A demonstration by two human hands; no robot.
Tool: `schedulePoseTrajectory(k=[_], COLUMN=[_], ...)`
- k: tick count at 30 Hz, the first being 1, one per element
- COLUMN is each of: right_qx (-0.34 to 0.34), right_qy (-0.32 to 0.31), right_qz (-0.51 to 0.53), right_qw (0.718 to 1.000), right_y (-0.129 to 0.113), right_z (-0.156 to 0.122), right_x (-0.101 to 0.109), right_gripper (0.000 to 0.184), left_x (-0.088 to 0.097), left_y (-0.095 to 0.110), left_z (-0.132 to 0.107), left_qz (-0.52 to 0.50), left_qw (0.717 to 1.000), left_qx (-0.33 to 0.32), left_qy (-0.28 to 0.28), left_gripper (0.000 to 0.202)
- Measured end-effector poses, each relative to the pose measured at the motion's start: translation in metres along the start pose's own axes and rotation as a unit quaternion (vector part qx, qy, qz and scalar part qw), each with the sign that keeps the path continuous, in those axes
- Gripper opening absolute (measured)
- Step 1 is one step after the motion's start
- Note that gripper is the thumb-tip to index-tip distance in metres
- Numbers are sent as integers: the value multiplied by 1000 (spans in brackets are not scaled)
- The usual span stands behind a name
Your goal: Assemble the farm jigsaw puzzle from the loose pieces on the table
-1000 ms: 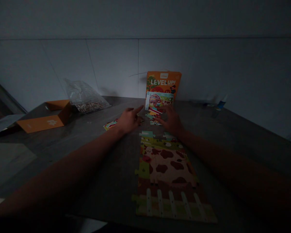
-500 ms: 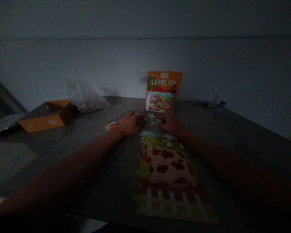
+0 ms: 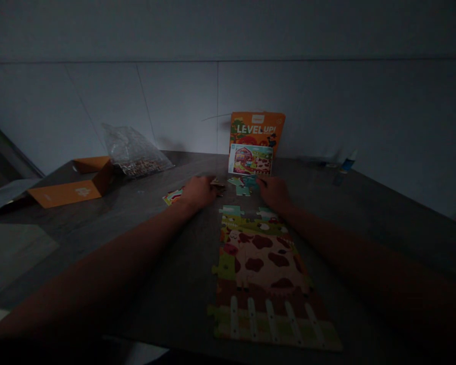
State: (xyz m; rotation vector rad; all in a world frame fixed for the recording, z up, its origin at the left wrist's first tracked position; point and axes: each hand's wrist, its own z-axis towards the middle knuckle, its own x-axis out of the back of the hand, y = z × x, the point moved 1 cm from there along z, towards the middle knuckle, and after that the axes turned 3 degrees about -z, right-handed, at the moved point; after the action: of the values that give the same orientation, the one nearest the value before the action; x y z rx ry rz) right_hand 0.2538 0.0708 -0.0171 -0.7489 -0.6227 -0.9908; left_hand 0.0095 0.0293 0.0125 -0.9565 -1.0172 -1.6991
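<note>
The partly joined jigsaw puzzle (image 3: 266, 274), with a spotted cow and a white fence, lies flat between my forearms. Beyond its far edge, my left hand (image 3: 198, 193) is closed around several puzzle pieces (image 3: 219, 187) that stick out past the fingertips. My right hand (image 3: 274, 193) pinches a teal puzzle piece (image 3: 251, 181). Under and beside that piece lie pale green loose pieces (image 3: 243, 190) on the table. More colourful pieces (image 3: 172, 196) show left of my left hand, which partly covers them.
An orange "LEVEL UP!" box (image 3: 257, 126) stands against the wall, with a farm picture card (image 3: 251, 160) leaning on it. At left are an open orange box (image 3: 70, 193) and a clear plastic bag (image 3: 135, 152) with pieces inside. A small blue-labelled bottle (image 3: 348, 163) stands at right.
My left hand has shifted slightly left with its pieces, away from the middle cluster. Between the hands, the pale green pieces and the teal one now show more plainly.
</note>
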Motion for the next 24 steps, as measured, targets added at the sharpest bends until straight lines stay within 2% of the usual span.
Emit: schedulePoseTrajectory(k=[2, 4, 7, 10, 13, 16, 18, 20, 22, 24], right_qx=[8, 48, 150, 242, 272, 259, 222, 176, 144, 128], right_qy=[36, 85, 128, 110, 79, 49, 23, -9, -40, -63], right_qz=[18, 55, 118, 153, 157, 130, 100, 72, 55, 48], right_qw=[999, 994, 973, 952, 946, 956, 970, 982, 987, 989], right_y=[1, -1, -8, -16, -20, -19, -15, -10, -6, -4], right_z=[1, 1, -1, -4, -6, -7, -6, -5, -4, -4], right_x=[1, 4, 7, 9, 11, 8, 3, -3, -9, -12], right_gripper=[24, 24, 26, 28, 29, 28, 43, 59, 62, 61], left_x=[4, 7, 5, 1, -1, -3, -4, -6, -7, -8], left_y=[2, 6, 14, 20, 19, 13, 7, 0, -4, -6], left_z=[0, -1, -4, -9, -9, -5, -1, 2, 3, 3], left_qz=[1, -35, -113, -131, -122, -90, -55, -18, 11, 36], left_qw=[999, 998, 986, 964, 958, 971, 986, 997, 1000, 999], left_qx=[2, -26, -119, -217, -255, -222, -156, -79, -23, 5], left_qy=[39, 44, -28, -77, -53, -9, 10, 11, -1, -17], left_gripper=[49, 54, 69, 75, 64, 55, 47, 41, 39, 38])
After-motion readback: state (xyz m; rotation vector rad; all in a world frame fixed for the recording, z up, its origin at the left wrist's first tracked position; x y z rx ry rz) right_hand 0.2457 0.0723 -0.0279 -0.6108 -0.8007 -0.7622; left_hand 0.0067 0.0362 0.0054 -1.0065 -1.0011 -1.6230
